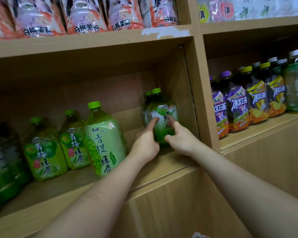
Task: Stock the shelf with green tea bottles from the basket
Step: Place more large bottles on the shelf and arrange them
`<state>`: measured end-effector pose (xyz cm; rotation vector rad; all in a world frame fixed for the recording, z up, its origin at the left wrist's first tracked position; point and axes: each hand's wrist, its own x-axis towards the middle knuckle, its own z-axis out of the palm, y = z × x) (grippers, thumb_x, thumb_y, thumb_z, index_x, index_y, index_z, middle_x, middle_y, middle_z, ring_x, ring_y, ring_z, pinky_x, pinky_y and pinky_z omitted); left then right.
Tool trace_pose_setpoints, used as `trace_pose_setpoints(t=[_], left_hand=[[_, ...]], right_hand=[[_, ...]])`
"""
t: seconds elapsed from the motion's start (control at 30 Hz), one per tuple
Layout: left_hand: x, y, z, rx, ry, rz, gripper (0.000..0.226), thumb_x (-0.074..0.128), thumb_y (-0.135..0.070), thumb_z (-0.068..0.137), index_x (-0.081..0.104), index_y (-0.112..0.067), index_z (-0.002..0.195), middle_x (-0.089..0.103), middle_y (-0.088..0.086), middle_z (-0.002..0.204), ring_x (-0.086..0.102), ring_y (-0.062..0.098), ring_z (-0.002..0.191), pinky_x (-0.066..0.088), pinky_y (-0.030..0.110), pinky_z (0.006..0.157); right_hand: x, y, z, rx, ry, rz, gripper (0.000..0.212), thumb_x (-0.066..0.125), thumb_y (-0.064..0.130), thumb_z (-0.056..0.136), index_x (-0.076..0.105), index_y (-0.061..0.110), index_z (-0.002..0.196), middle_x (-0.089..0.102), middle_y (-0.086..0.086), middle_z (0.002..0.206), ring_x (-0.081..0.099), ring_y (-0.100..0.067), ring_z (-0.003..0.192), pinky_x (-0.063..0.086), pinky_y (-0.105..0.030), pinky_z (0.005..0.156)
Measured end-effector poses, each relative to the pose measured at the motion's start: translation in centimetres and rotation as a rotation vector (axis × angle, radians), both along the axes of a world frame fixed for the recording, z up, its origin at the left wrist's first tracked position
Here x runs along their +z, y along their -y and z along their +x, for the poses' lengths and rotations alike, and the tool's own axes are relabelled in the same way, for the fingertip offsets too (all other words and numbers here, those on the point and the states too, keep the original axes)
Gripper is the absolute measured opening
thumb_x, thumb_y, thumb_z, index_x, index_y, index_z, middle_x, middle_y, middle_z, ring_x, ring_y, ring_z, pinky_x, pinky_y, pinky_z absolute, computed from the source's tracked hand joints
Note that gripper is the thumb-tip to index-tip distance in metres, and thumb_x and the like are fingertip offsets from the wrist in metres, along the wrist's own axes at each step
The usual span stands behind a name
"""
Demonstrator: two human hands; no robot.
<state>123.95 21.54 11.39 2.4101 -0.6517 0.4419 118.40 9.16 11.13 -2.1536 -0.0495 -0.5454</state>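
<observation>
Deep in the wooden shelf bay (162,162), a green tea bottle (163,115) stands upright against the right wall, with a second green cap (148,93) just behind it (that bottle mostly hidden). Both hands press it: the left hand (145,143) with fingers spread on its left side, the right hand (181,136) with fingertips on the label. Green plum and green grape tea bottles (103,140) stand apart to the left; the leftmost are blurred.
</observation>
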Motion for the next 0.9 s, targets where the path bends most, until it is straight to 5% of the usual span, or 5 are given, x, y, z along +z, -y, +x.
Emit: trace_pose_setpoints(t=[0.17, 0.37, 0.5, 0.6, 0.9], left_hand=[[1.2, -1.1, -3.3, 0.000, 0.066, 0.026, 0.078, 0.057, -0.007, 0.081, 0.025, -0.030, 0.149, 0.054, 0.007, 0.138, 0.055, 0.024, 0.121, 0.045, 0.036, 0.102], [1.8, -10.5, -8.3, 0.092, 0.562, -0.250, 0.036, 0.064, -0.006, 0.077, 0.060, -0.023, 0.108, 0.055, -0.005, 0.097, 0.052, 0.006, 0.079, 0.043, 0.019, 0.075], [1.7, -15.0, -7.5, 0.323, 0.166, -0.473, 0.051, 0.070, -0.009, 0.078, 0.042, -0.020, 0.118, 0.052, 0.002, 0.109, 0.052, 0.016, 0.091, 0.048, 0.037, 0.089], [0.9, -15.4, -7.3, 0.158, -0.204, -0.575, 0.063, 0.068, -0.003, 0.082, 0.034, -0.018, 0.133, 0.061, 0.003, 0.112, 0.062, 0.018, 0.099, 0.051, 0.040, 0.093], [0.6, -17.9, -7.2, 0.138, -0.168, -0.423, 0.068, 0.071, -0.010, 0.080, 0.033, -0.021, 0.136, 0.060, -0.007, 0.107, 0.061, 0.018, 0.107, 0.049, 0.041, 0.097]], right_hand=[[-0.6, -0.4, -0.7, 0.009, -0.058, -0.076, 0.077, 0.059, 0.017, 0.088, 0.018, 0.030, 0.151, 0.041, -0.009, 0.149, 0.053, -0.025, 0.122, 0.045, -0.038, 0.102], [1.0, -5.1, -3.8, 0.026, 0.061, 0.104, 0.065, 0.066, 0.035, 0.086, 0.037, 0.027, 0.145, 0.047, -0.001, 0.144, 0.048, -0.020, 0.128, 0.041, -0.036, 0.104], [1.4, -10.6, -4.3, 0.313, -0.079, 0.456, 0.062, 0.067, 0.032, 0.087, 0.039, 0.029, 0.143, 0.058, 0.001, 0.125, 0.062, -0.007, 0.098, 0.054, -0.040, 0.092], [1.5, -12.2, -3.4, 0.292, -0.067, 0.575, 0.049, 0.062, 0.025, 0.091, 0.046, 0.026, 0.138, 0.064, 0.001, 0.116, 0.064, -0.006, 0.087, 0.058, -0.046, 0.083], [2.0, -13.2, -2.1, 0.205, -0.003, 0.337, 0.050, 0.079, 0.027, 0.076, 0.051, 0.023, 0.117, 0.068, -0.009, 0.096, 0.071, -0.021, 0.085, 0.061, -0.047, 0.069]])
